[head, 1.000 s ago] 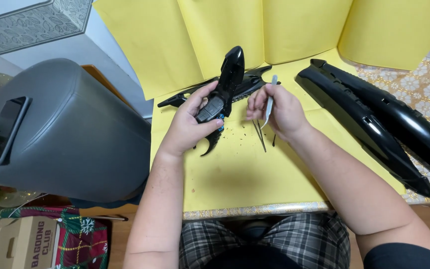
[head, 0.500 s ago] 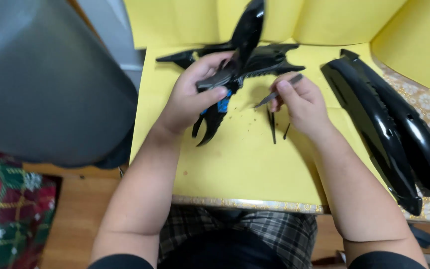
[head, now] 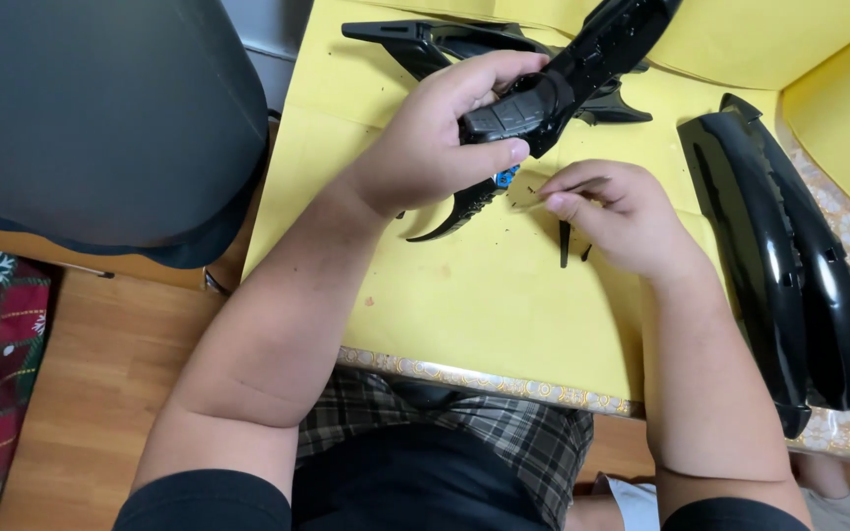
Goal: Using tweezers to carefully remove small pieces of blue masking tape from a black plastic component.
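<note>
A single view is given, taken from a camera worn on the head and aimed steeply downward over the person's own forearms and lap. The desk (head: 504,295), covered in yellow, is seen from close above, its near edge crossing the lower middle of the frame and its far part cut off at the top. The wooden floor (head: 100,393) is caught at the lower left. No second view is provided, so nothing is shared.

Left hand (head: 425,147) grips a black plastic part (head: 563,84) (glossy, curved) above the yellow sheet (head: 484,295).
</note>
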